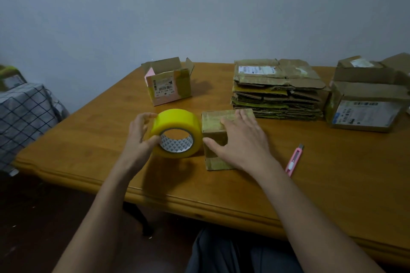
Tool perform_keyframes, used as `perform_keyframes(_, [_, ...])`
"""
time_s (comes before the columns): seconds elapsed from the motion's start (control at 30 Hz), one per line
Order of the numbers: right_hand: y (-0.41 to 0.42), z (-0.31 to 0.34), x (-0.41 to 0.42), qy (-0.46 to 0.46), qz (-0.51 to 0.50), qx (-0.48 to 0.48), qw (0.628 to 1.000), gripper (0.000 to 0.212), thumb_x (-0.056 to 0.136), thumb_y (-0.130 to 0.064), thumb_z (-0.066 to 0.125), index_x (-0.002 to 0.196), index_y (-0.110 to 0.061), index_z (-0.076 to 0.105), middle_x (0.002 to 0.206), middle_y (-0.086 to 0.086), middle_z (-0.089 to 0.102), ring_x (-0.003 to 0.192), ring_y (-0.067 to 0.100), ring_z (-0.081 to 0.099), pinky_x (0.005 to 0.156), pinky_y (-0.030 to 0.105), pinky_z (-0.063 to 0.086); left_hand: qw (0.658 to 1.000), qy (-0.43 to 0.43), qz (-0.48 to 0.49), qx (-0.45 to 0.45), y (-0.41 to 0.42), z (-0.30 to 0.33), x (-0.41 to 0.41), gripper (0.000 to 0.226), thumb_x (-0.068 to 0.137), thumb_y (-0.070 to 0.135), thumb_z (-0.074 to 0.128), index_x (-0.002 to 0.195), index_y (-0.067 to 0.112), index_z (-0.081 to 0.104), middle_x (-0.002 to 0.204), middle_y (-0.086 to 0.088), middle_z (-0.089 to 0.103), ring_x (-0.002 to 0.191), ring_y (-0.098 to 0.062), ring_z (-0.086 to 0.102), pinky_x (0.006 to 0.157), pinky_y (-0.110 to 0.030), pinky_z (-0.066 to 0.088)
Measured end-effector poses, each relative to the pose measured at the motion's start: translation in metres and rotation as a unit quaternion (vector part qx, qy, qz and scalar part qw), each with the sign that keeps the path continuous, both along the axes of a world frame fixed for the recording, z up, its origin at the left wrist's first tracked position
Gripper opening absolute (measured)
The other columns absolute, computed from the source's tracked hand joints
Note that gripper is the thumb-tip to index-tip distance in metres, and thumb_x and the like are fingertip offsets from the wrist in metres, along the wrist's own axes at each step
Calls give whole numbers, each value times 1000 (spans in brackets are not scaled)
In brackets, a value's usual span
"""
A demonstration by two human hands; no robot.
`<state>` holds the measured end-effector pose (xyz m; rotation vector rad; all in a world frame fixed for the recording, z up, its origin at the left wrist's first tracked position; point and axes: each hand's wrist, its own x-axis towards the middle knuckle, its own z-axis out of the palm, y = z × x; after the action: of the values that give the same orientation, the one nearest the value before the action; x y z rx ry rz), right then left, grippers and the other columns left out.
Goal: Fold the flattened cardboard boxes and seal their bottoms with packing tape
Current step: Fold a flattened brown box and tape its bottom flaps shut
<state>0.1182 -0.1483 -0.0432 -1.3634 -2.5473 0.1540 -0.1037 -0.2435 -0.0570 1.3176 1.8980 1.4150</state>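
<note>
A small folded cardboard box (pixel 214 122) stands on the wooden table (pixel 310 173) near its front edge. My right hand (pixel 243 139) lies on top of it, fingers spread over the top and thumb against its near side. A yellow roll of packing tape (pixel 177 133) stands on edge just left of the box, touching it. My left hand (pixel 138 137) grips the roll from the left, thumb at the core's rim and fingers curled over the top. A stack of flattened cardboard boxes (pixel 277 88) lies behind the small box.
A pink utility knife (pixel 294 159) lies to the right of my right hand. An open box (pixel 168 82) with a label stands at the back left. More assembled boxes (pixel 366 99) sit at the far right. A checked cloth (pixel 24 115) covers furniture left of the table.
</note>
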Motion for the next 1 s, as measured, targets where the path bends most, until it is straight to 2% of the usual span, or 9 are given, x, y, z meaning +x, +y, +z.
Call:
perform_keyframes(0.07, [-2, -3, -12, 29, -25, 1, 999, 102, 80, -86, 29, 151, -13, 30, 161, 16, 13, 150, 26, 8, 122, 39, 4, 1000, 15, 4, 10, 4, 8, 2, 43, 74, 45, 58, 114, 33, 50, 136, -3, 46, 129, -22, 44, 94, -40, 44])
perform_keyframes(0.13, [-3, -10, -18, 50, -45, 25, 997, 105, 78, -86, 31, 149, -8, 32, 161, 16, 17, 150, 26, 12, 121, 39, 7, 999, 38, -8, 14, 12, 17, 8, 37, 83, 52, 58, 115, 34, 54, 130, 3, 51, 122, -18, 48, 90, -38, 47])
perform_keyframes(0.2, [-4, -15, -19, 71, -54, 45, 995, 96, 82, -81, 35, 145, -9, 37, 160, 15, 21, 149, 25, 16, 120, 38, 10, 995, 103, -13, -4, 20, 23, 15, 37, 93, 47, 60, 126, 30, 55, 129, 8, 50, 117, -11, 44, 87, -32, 44])
perform_keyframes(0.27, [-3, -17, -18, 80, -54, 51, 994, 89, 85, -77, 37, 144, -11, 38, 160, 13, 22, 149, 23, 16, 120, 38, 11, 988, 154, -17, -25, 28, 27, 17, 44, 93, 43, 59, 134, 27, 56, 130, 8, 48, 118, -8, 40, 94, -32, 40])
perform_keyframes(0.4, [6, -15, -4, 83, -39, 38, 995, 82, 85, -75, 41, 143, -17, 39, 161, 8, 20, 149, 19, 14, 119, 35, 12, 980, 175, -56, -76, 28, 34, 21, 59, 82, 58, 55, 133, 28, 57, 133, 4, 51, 118, -10, 43, 100, -39, 42])
perform_keyframes(0.53, [10, -10, 13, 89, -25, 16, 996, 78, 83, -74, 49, 142, -23, 40, 162, 2, 19, 149, 15, 15, 118, 32, 10, 976, 186, -70, -90, 21, 42, 30, 66, 77, 60, 54, 133, 25, 56, 122, 8, 49, 114, -12, 45, 99, -41, 45])
perform_keyframes(0.67, [10, -13, 20, 108, -22, 23, 994, 73, 81, -70, 54, 137, -24, 47, 161, 2, 22, 148, 15, 18, 118, 31, 10, 971, 205, -67, -106, 19, 44, 36, 74, 70, 68, 53, 128, 23, 60, 115, 8, 55, 106, -14, 50, 90, -40, 48])
perform_keyframes(0.8, [14, -15, 26, 126, -15, 22, 992, 71, 80, -67, 60, 133, -22, 51, 159, 2, 26, 147, 15, 22, 118, 31, 11, 967, 223, -62, -108, 20, 43, 35, 73, 72, 78, 59, 119, 23, 65, 106, 7, 62, 97, -15, 56, 79, -38, 50])
perform_keyframes(1.0, [18, -18, 31, 151, -7, 23, 988, 73, 77, -65, 64, 133, -19, 53, 157, 2, 31, 146, 14, 25, 118, 32, 13, 964, 231, -57, -115, 21, 47, 40, 63, 66, 75, 57, 106, 28, 65, 94, 9, 60, 86, -11, 55, 69, -35, 46])
